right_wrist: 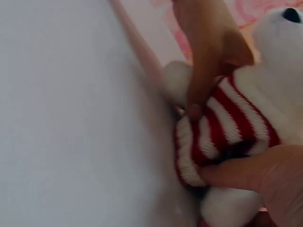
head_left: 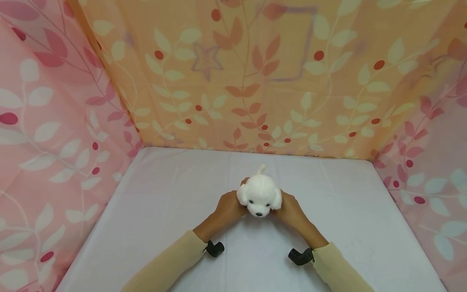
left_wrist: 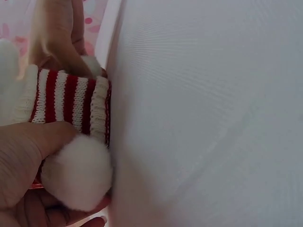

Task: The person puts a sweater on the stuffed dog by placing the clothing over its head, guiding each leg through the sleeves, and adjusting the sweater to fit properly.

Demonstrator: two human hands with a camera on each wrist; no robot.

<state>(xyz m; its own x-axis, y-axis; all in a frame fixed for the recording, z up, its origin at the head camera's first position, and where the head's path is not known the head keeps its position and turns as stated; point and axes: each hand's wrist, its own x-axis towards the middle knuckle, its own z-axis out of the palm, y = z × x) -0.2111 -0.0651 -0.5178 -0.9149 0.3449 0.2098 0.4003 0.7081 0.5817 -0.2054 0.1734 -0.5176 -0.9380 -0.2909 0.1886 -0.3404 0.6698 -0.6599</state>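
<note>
A white plush dog with a black nose faces me at the middle of the white table, its head hiding most of its body in the head view. It wears a knitted sweater in red and white stripes, with a ribbed white hem close to the tabletop. My left hand grips one side of the body, thumb over the stripes beside a round fluffy paw. From the other side my right hand holds it, its thumb lying along the hem in the right wrist view. Another white paw shows below that thumb.
White cloth covers the table. A yellow leaf-patterned curtain hangs along the back edge, and pink patterned curtains stand at the left and right. Small black devices are strapped at both wrists.
</note>
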